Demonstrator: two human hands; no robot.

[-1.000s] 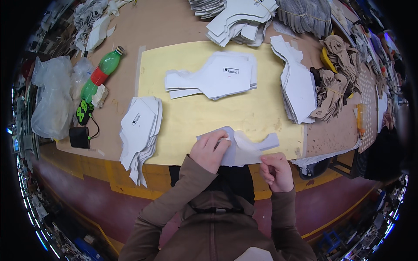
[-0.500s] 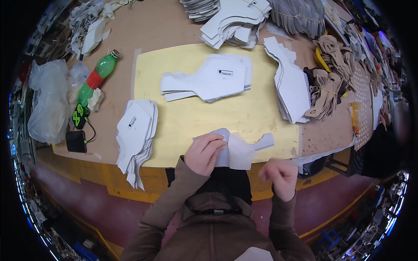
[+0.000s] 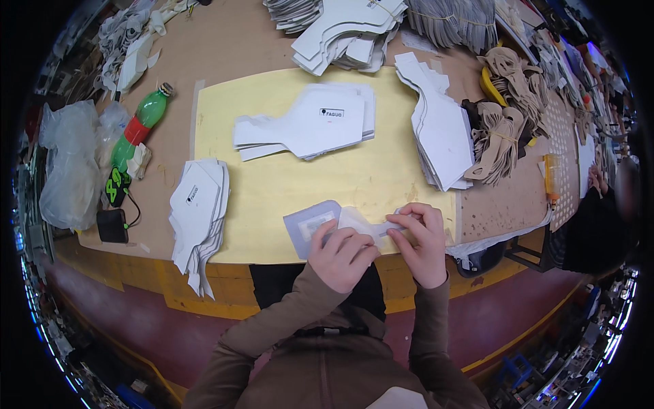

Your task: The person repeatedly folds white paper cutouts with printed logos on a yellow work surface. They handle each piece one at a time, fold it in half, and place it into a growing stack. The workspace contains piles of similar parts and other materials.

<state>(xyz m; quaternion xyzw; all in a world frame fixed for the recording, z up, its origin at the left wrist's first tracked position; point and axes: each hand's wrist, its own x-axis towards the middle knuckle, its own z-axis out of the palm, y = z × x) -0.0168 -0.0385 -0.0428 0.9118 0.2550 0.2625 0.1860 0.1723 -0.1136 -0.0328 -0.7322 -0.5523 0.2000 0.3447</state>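
On the yellow sheet before me lies a lilac-grey cut piece [image 3: 293, 225], wide at its left end and narrow at its right. A whitish rectangle [image 3: 316, 224] shows on the wide end. A thin, see-through white sheet [image 3: 354, 219] covers the middle. My left hand [image 3: 343, 260] rests on the piece's near side with its fingers stretched and apart. My right hand [image 3: 424, 243] pinches the narrow end between thumb and fingers; its fingertips partly hide that end.
Stacks of white cut pieces lie left [image 3: 197, 208], ahead [image 3: 320, 123] and right [image 3: 443, 129] on the yellow sheet [image 3: 272, 184]. More piles [image 3: 351, 31] stand farther back. A green bottle [image 3: 151, 108] and plastic bag [image 3: 70, 163] are left, beige bundled pieces [image 3: 504, 133] right.
My right hand has come up from the near edge onto the piece's narrow end. My left hand has shifted off the wide end, so the whitish rectangle shows. The view has moved slightly.
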